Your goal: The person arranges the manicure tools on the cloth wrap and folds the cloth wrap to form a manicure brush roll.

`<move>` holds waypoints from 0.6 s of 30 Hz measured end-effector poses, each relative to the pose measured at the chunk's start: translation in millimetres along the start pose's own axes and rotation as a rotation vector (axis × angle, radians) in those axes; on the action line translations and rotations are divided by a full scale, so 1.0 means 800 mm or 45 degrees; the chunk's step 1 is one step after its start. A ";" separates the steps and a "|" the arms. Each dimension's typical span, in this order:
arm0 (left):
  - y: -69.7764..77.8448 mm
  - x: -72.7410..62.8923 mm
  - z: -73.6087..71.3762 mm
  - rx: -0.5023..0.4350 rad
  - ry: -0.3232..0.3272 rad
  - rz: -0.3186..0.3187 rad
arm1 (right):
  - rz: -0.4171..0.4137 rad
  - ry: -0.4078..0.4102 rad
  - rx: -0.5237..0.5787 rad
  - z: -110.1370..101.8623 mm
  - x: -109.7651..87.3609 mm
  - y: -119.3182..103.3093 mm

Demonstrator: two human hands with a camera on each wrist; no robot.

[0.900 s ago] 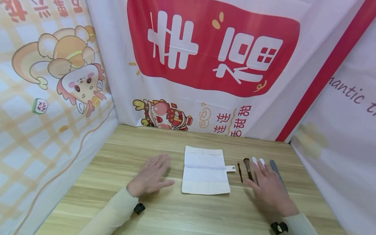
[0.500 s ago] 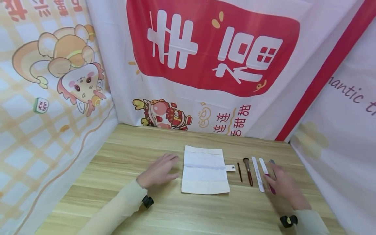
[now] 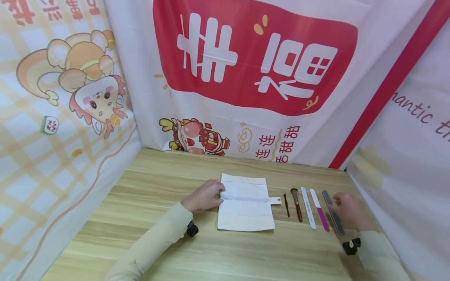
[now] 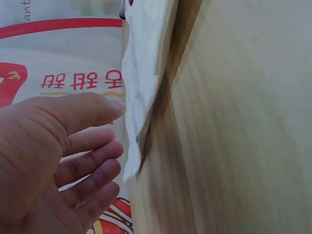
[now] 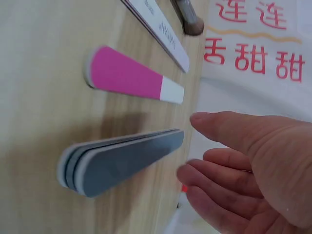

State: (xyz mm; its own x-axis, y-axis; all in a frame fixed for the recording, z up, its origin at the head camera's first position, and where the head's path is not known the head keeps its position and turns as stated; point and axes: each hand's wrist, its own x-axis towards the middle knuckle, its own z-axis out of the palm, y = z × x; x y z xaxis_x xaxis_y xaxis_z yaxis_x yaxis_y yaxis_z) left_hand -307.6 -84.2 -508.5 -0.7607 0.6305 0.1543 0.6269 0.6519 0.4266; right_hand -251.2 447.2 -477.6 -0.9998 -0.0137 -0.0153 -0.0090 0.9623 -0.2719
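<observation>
A white cloth roll-up case (image 3: 244,212) lies unfolded on the table, its snap tab (image 3: 275,200) toward the right. My left hand (image 3: 204,196) is at the case's left edge, fingers loosely bent; in the left wrist view the thumb and fingers hold nothing, and whether they touch the edge I cannot tell. My right hand (image 3: 350,210) is beside the grey nail file (image 3: 338,225). In the right wrist view its relaxed thumb and fingers stand apart from that thick, layered file (image 5: 126,161).
Between case and grey file lie a thin dark brown stick (image 3: 286,205), a brush (image 3: 297,205), a white nail file (image 3: 308,208) and a pink-and-white nail file (image 3: 321,218). Printed cloths hang behind and on both sides of the wooden table (image 3: 225,253).
My right hand has moved right, off the nail files, to beside the grey one. My left hand has moved right to the case's left edge. Case and tools look unmoved.
</observation>
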 end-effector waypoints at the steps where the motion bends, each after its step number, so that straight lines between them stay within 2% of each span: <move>1: -0.001 0.003 0.002 0.008 0.001 0.006 | 0.016 -0.035 0.000 -0.003 0.004 0.002; 3: 0.000 0.008 0.004 0.019 -0.006 0.002 | 0.054 -0.104 0.009 -0.008 0.013 0.007; 8: 0.001 0.015 0.003 0.025 -0.023 0.008 | 0.047 -0.196 -0.020 -0.017 0.036 0.022; 13: -0.003 0.019 0.007 0.039 -0.053 0.011 | 0.102 -0.283 -0.001 -0.027 0.043 0.031; 18: -0.006 0.022 0.009 0.046 -0.065 0.031 | 0.159 -0.371 0.041 -0.024 0.052 0.046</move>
State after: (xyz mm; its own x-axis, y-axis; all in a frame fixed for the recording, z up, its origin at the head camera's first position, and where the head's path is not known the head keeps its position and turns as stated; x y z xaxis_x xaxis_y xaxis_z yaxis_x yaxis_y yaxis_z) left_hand -322.6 -73.6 -514.4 -0.7359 0.6667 0.1182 0.6517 0.6501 0.3908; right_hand -293.2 487.6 -469.6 -0.9456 0.0222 -0.3245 0.1186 0.9525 -0.2805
